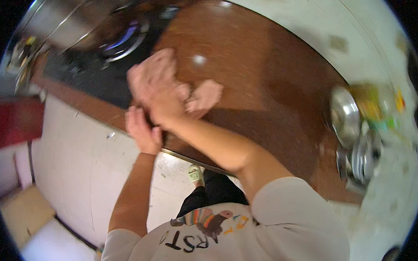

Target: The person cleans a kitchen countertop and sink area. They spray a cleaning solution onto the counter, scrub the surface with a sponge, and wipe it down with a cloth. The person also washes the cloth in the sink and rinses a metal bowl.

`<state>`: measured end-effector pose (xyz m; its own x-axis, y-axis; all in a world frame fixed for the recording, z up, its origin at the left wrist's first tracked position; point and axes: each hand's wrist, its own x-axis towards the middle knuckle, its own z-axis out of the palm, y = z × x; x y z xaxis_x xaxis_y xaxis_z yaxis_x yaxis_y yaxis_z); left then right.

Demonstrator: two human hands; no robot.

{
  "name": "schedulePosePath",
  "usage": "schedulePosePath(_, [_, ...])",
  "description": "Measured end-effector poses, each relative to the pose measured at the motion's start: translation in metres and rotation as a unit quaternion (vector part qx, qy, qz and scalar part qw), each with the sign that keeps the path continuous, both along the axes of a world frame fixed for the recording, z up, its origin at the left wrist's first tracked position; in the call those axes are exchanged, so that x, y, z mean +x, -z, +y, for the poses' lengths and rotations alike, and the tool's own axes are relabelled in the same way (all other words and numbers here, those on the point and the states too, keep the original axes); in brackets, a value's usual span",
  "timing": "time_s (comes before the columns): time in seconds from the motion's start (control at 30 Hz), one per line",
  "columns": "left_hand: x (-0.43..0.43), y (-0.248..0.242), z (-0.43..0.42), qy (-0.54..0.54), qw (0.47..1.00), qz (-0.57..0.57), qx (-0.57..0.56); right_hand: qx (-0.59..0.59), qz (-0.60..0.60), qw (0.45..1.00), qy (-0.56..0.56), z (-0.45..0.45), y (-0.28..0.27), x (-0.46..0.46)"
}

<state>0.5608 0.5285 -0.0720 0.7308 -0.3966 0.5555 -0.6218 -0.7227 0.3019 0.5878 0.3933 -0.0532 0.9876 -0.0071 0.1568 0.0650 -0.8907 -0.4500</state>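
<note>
A crumpled pink cloth [155,69] lies bunched on the brown countertop [235,43], with another fold of it sticking out to the right. My right hand [166,105] presses on and grips the cloth, blurred, near the counter's front edge. Just below it, my left hand [143,132] is at that edge, fingers extended and thumb apart, with nothing seen in it. The cloth and right hand partly hide the space between the two hands.
A black stove top [91,78] with a round burner [128,44] is at the upper left, a large metal vessel [66,20] beyond. Metal bowls [344,116], stacked metal ware [363,156] and a yellowish container [368,101] stand at the right, by the wall.
</note>
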Motion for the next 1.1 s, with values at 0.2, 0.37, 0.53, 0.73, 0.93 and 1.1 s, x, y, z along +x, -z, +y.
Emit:
schedulePosePath(0.2, [-0.027,-0.029,-0.004,-0.001,0.997,-0.048,0.052,0.038,-0.094,0.995,-0.022,-0.105,-0.002,-0.137])
schedulePosePath(0.37, [-0.096,-0.016,0.045,0.074,0.996,0.054,0.023,-0.062,0.023,0.935,0.348,-0.259,-0.003,-0.316])
schedulePosePath(0.53, [-0.197,0.025,0.111,0.082,0.975,0.199,0.063,-0.166,0.004,0.790,0.591,-0.281,-0.003,-0.465])
schedulePosePath(0.73, [-0.239,0.027,0.105,0.137,0.951,0.274,0.034,-0.428,0.174,0.563,0.686,-0.191,-0.095,-0.405])
schedulePosePath(0.93, [-0.257,-0.033,-0.028,0.292,0.912,0.285,0.032,-0.088,-0.055,0.967,0.234,-0.153,0.003,-0.389])
schedulePosePath(1.1, [-0.296,-0.053,-0.138,0.351,0.882,0.314,0.015,0.003,-0.131,0.965,0.228,-0.247,-0.003,-0.493])
